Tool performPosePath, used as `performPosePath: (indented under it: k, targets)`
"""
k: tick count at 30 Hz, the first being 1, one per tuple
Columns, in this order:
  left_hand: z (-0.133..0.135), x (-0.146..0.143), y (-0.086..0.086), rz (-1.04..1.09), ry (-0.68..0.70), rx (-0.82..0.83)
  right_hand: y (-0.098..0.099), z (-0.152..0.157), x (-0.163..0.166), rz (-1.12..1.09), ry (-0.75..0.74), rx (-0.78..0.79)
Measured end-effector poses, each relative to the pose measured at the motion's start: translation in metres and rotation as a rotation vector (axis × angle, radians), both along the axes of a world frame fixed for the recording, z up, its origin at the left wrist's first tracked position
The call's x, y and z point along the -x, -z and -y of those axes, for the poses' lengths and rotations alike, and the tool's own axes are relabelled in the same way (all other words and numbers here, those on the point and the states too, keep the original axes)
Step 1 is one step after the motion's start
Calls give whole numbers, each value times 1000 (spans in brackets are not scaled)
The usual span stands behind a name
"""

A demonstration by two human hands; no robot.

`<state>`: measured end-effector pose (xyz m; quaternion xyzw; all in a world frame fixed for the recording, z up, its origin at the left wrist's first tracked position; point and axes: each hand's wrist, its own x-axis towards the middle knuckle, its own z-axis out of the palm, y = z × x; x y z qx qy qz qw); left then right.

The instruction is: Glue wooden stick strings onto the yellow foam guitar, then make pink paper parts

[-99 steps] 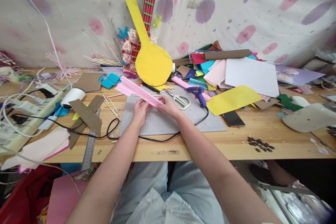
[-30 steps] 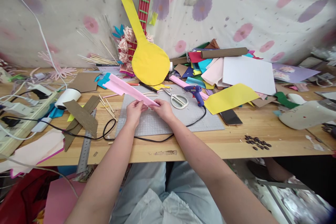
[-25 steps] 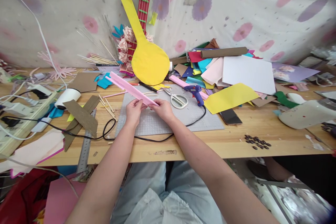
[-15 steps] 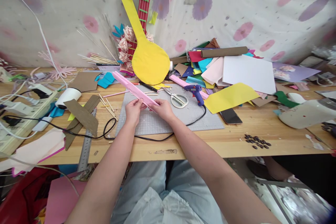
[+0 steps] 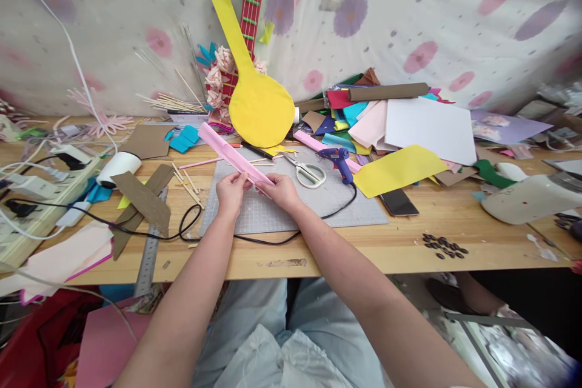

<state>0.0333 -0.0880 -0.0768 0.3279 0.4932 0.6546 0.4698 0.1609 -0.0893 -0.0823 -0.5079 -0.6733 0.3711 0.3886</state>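
A long folded strip of pink paper or felt slants over the grey cutting mat. My left hand pinches its lower part between thumb and fingers. Close beside it, my right hand is closed on the strip's near end. To the right of my hands lie white-handled scissors and a blue hot glue gun, whose black cord runs under my arms. Behind the glue gun is another pink strip. A black pen rests beyond the held strip.
A yellow banjo-shaped cutout leans at the back against a red stringed model. Coloured sheets pile up at the right, near a phone and small dark beads. At left are a power strip and steel ruler.
The pink strip has turned slightly in my hands, and its inner fold shows wider now. Both hands keep nearly the same place and grip.
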Motion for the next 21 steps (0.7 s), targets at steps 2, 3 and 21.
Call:
performPosePath:
  k: [2, 3, 21]
  targets:
    - [0, 0, 0, -3, -14, 3, 0, 0, 0, 2, -2, 8]
    - [-1, 0, 0, -3, -21, 5, 0, 0, 0, 11, -2, 8]
    - [-12, 0, 14, -132, -62, -45, 1, -7, -5, 26, -56, -6]
